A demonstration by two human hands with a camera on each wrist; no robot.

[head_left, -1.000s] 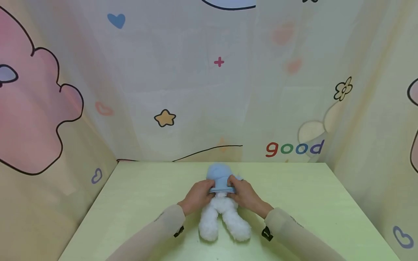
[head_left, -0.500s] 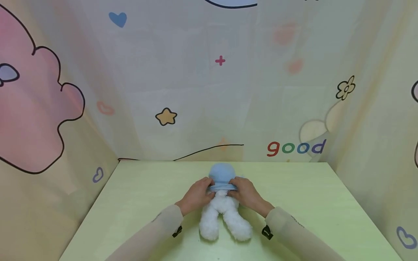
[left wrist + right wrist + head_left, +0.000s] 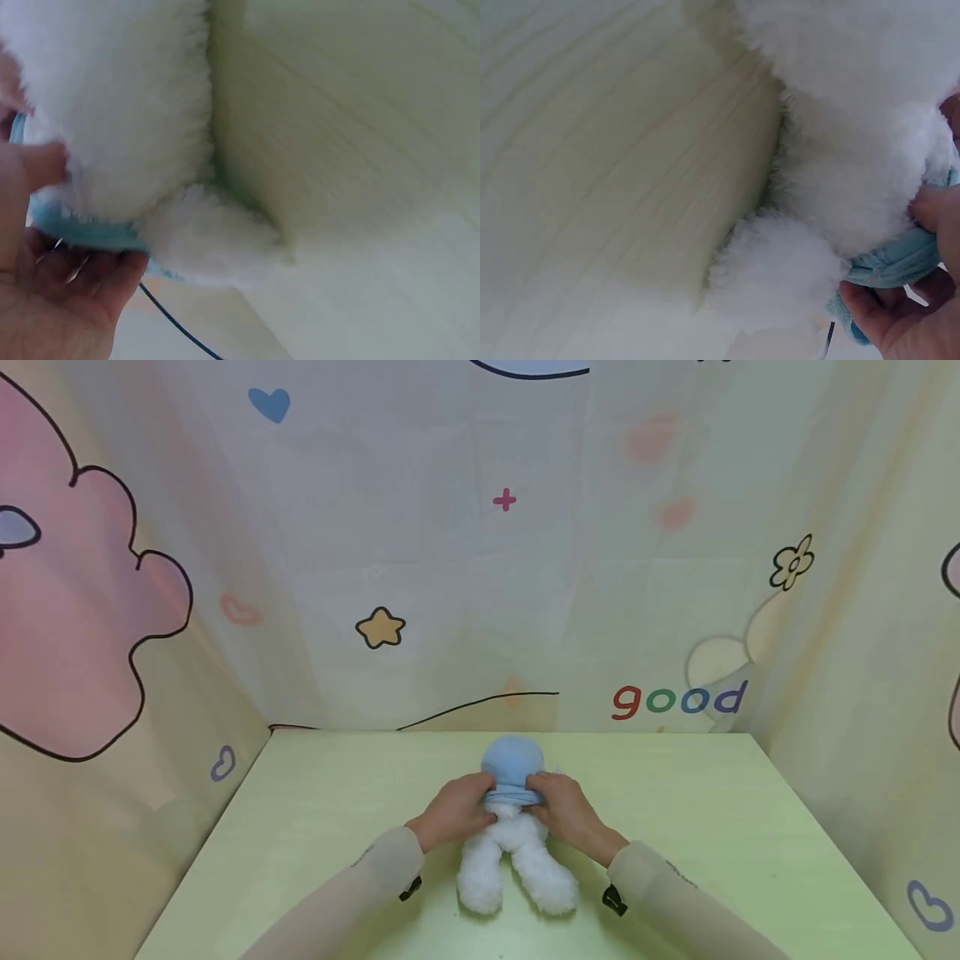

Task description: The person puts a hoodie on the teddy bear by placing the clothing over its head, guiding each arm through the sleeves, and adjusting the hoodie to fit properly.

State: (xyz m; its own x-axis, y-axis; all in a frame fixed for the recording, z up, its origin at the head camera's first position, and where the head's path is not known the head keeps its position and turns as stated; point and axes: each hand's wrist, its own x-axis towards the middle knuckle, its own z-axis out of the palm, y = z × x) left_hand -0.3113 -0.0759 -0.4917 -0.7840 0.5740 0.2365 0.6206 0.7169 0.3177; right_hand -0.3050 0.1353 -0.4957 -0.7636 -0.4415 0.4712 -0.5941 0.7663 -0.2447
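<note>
A fluffy white plush toy (image 3: pixel 516 837) lies on the table with its two legs toward me. Soft light-blue cloth (image 3: pixel 513 758) covers its head end and is bunched into folds at the neck. On the left side, my left hand (image 3: pixel 454 810) pinches the bunched edge; in the left wrist view its thumb presses into the fur and its fingers lie under the blue band (image 3: pixel 94 232). Opposite it, my right hand (image 3: pixel 568 807) grips the folded cloth (image 3: pixel 900 259) between thumb and fingers. A stubby white limb (image 3: pixel 772 274) sticks out beside that hand. The toy's face is hidden.
The pale green tabletop (image 3: pixel 337 860) spreads around the toy. Behind it hangs a printed curtain (image 3: pixel 450 568), with more cloth at the left and right sides. A thin dark line (image 3: pixel 176 322) shows beyond the left hand.
The blue cloth's lower part went from a wide flat band to a narrow gathered roll, with more of the rounded blue top showing. Both hands keep their hold and have shifted only slightly.
</note>
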